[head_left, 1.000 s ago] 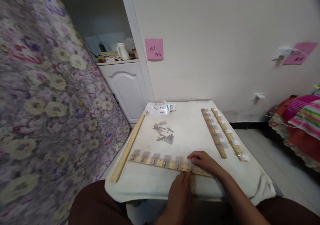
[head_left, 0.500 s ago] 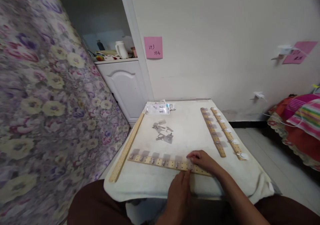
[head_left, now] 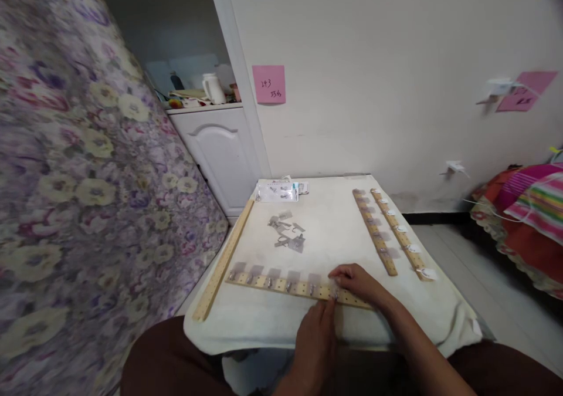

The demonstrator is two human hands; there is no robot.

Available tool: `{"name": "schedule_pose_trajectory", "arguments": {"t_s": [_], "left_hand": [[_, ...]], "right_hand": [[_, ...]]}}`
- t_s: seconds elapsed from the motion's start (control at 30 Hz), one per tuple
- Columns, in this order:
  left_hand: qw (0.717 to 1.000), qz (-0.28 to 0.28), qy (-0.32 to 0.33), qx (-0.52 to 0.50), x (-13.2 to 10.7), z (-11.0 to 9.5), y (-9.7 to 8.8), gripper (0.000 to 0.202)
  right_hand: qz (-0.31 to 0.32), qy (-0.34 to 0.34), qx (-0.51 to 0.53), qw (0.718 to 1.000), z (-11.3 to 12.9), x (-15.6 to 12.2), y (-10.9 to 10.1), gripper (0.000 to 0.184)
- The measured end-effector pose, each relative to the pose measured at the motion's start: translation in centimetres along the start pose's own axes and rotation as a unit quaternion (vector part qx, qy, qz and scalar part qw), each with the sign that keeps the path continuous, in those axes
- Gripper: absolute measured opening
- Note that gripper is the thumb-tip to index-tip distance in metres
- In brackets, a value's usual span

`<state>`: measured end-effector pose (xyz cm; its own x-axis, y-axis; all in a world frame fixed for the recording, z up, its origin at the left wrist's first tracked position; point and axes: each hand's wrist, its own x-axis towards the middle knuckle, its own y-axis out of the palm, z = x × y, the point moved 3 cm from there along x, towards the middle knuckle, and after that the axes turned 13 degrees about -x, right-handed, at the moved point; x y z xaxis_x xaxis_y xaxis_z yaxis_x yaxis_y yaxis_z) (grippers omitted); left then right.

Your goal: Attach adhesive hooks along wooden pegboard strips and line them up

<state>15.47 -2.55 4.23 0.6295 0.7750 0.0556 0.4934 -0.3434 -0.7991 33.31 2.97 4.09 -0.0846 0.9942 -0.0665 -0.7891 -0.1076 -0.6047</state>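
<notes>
A wooden strip with holes (head_left: pixel 281 285) lies across the near part of a white cloth-covered table (head_left: pixel 334 237), with several small clear hooks fixed along it. My right hand (head_left: pixel 358 286) rests on the strip's right part, fingers curled and pinching something small at the strip. Just below the same spot, my left hand (head_left: pixel 314 337) touches the strip's near edge with its fingertips together. A heap of loose clear hooks (head_left: pixel 288 233) lies in the middle of the table.
Two more wooden strips (head_left: pixel 387 237) with white pieces lie at the table's right; a plain strip (head_left: pixel 224 261) runs along its left edge. A packet (head_left: pixel 277 192) sits at the far edge. A flowered mattress stands on the left, a white cabinet (head_left: pixel 215 149) behind.
</notes>
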Motion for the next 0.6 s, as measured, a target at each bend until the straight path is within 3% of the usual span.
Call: {"name": "schedule_pose_trajectory", "arguments": {"t_s": [0.6], "left_hand": [[0.999, 0.033, -0.019, 0.009, 0.42, -0.38, -0.24, 0.060]], "right_hand": [[0.021, -0.011, 0.033, 0.999, -0.36, -0.17, 0.33, 0.027]]}}
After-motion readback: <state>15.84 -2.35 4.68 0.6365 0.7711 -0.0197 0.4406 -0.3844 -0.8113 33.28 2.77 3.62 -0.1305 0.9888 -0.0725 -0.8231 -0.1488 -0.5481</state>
